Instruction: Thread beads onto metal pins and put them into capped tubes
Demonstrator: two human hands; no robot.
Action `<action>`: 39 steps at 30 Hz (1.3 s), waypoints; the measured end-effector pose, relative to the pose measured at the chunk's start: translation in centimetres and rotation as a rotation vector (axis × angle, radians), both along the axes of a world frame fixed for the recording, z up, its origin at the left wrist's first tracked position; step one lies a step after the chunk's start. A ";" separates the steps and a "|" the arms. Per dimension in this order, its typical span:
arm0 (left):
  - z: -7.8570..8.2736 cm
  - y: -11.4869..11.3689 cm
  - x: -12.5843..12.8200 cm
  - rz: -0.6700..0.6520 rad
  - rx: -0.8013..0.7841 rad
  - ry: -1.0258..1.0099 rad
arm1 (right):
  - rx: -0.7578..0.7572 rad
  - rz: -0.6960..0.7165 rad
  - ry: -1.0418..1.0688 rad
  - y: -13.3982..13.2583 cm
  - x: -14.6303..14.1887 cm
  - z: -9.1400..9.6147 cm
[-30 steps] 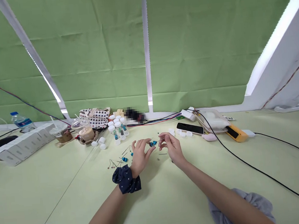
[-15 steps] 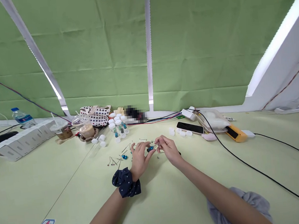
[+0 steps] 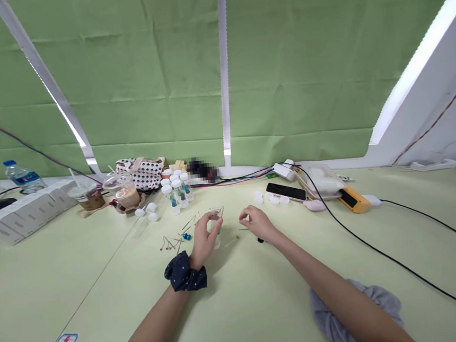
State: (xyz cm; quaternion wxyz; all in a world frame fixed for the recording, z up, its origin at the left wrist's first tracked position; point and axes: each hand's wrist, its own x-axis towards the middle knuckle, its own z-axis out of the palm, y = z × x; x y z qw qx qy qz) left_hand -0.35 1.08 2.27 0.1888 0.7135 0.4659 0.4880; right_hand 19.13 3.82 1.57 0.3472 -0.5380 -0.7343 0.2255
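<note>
My left hand (image 3: 205, 238) curls its fingers and thumb round a small clear vial (image 3: 217, 241), mostly hidden behind the hand. Bent thin metal wires (image 3: 222, 211) show just beyond its fingertips. Opposite it, my right hand (image 3: 257, 222) has thumb and fingertips pinched together; what they hold, if anything, is too small to make out. A thin straight rod (image 3: 244, 229) lies just below these fingertips, and a small black piece (image 3: 260, 240) is partly under the hand. Left of my left hand lie shiny blue beads (image 3: 186, 237) and several bent metal pins (image 3: 170, 243).
Capped vials (image 3: 177, 188) stand at the back, with loose white caps (image 3: 152, 212) nearby. Drink cups (image 3: 124, 193) and white boxes (image 3: 28, 215) occupy the left. To the right are more caps (image 3: 274, 200), a phone (image 3: 286, 191), a yellow device (image 3: 354, 200) and a black cable (image 3: 361, 239).
My hands have moved apart. The blue piece that was between them is out of sight, and my left hand now curls round the vial. The view has shifted slightly.
</note>
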 end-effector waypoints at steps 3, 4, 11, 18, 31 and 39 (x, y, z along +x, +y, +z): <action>-0.1 0.1 -0.1 -0.036 -0.051 -0.088 | -0.073 -0.029 -0.389 0.7 0.8 -1.0; -0.1 0.1 -0.1 -0.043 -0.063 -0.109 | -0.092 -0.030 -0.450 0.8 0.8 -1.3; -0.5 -0.2 0.6 -0.174 -0.213 -0.238 | -0.111 0.018 -0.503 0.9 0.1 -2.4; -0.8 -0.7 1.2 -0.188 -0.226 -0.188 | 0.022 -0.006 -0.109 0.9 0.7 0.6; -0.3 -1.5 1.8 -0.190 -0.161 -0.084 | 0.161 0.175 0.336 -1.9 -1.7 3.5; -0.5 -1.3 1.7 -0.145 -0.116 -0.112 | 0.182 -0.437 -0.243 3.6 6.0 -0.9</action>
